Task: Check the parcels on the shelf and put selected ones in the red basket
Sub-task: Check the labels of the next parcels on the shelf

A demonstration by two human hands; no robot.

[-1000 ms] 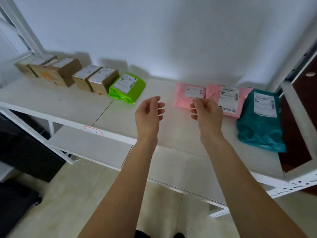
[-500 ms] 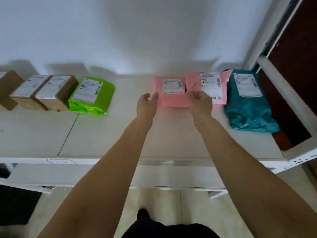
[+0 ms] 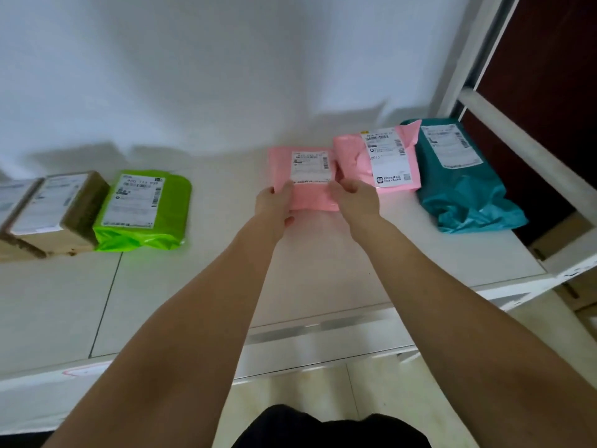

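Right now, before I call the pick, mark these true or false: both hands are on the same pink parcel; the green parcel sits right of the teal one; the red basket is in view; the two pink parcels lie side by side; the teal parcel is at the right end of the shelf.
1. Both hands hold the same pink parcel. True: the left hand and right hand grip the left pink parcel at its near edge.
2. The green parcel sits right of the teal parcel. False: it lies far to its left.
3. The red basket is in view. False: none shows.
4. The right pink parcel lies beside the held one. True.
5. The teal parcel is rightmost on the shelf. True.
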